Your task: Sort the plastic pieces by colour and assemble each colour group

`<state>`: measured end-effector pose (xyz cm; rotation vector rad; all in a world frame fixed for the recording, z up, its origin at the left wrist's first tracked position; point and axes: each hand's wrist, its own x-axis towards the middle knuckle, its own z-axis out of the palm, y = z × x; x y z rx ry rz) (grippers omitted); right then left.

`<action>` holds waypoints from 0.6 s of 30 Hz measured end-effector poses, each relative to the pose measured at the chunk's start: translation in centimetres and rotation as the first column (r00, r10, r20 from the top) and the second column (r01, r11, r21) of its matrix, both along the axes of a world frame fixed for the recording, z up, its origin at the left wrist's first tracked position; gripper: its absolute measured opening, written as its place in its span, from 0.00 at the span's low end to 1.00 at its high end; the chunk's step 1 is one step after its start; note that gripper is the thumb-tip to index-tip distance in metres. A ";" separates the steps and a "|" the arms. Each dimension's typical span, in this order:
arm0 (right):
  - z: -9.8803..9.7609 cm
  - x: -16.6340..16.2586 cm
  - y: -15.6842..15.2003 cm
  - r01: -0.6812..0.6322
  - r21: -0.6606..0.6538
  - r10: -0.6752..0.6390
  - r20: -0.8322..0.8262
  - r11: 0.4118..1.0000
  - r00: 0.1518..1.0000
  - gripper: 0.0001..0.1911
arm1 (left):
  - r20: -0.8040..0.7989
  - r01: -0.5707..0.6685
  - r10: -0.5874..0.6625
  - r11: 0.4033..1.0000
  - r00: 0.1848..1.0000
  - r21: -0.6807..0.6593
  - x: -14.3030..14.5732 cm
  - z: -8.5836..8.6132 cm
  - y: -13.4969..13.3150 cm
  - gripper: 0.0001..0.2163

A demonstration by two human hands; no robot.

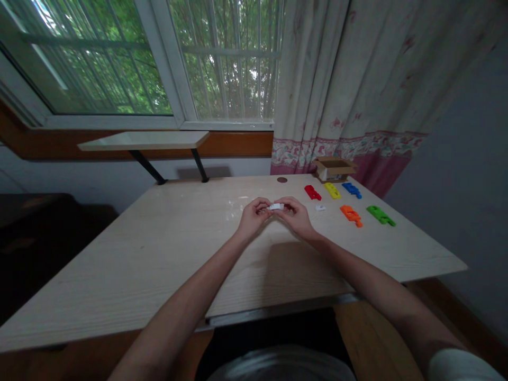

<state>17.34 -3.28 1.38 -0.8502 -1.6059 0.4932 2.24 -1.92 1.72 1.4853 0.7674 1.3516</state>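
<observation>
Between my two hands, just above the middle of the table, is a small white block-like piece [277,206]. My left hand [254,216] pinches its left end, and my right hand [296,214] grips its right end. The piece is too small to make out its exact kind. Right of my right hand lies another small white piece [320,208] on the table. Beyond it are a red piece [312,192], a yellow piece [332,190], a blue piece [352,190], an orange piece [351,215] and a green piece [381,215], all plastic and irregular in outline.
The pale wooden table [159,254] spreads under my arms. At its back right stands an open cardboard box [335,170] against the curtain [313,95]. A raised shelf [146,140] on black legs is at the back left, below the window. A round brown disc [282,180] lies near the back edge.
</observation>
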 end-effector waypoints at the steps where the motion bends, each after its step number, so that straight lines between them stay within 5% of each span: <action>1: 0.1 0.0 -0.1 -0.005 0.011 0.005 0.009 1.000 1.000 0.10 | -0.002 0.006 -0.006 1.000 1.000 0.000 0.0 -0.1 0.0 0.14; 18: -0.2 0.5 0.4 0.009 -0.099 -0.013 -0.043 0.995 0.999 0.14 | -0.049 -0.084 0.087 0.995 0.995 0.061 -0.3 0.8 -0.3 0.14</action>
